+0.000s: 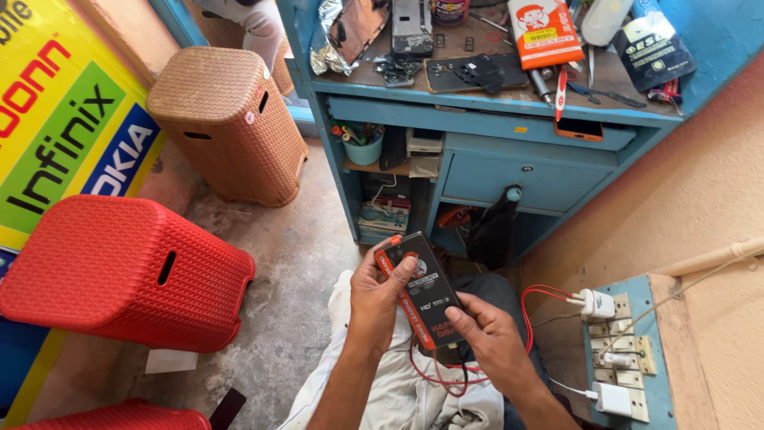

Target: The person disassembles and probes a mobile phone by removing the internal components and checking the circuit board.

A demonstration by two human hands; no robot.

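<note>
Hands grip a flat black-and-orange packet (419, 292) at lower centre: left hand (376, 296) clamps its top, right hand (485, 330) its bottom; red woven plastic stool (119, 271) left, blue wooden surface (493, 119) above.

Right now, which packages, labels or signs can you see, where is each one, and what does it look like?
Black flat package with orange edge: held between left hand and right hand, over the lap.
Orange and white flat package: lying on the blue workbench, top centre.
Dark pouch with pale label: workbench, top right.
Large sign with yellow, green and blue panels: leaning at far left, behind the red stool.
</note>
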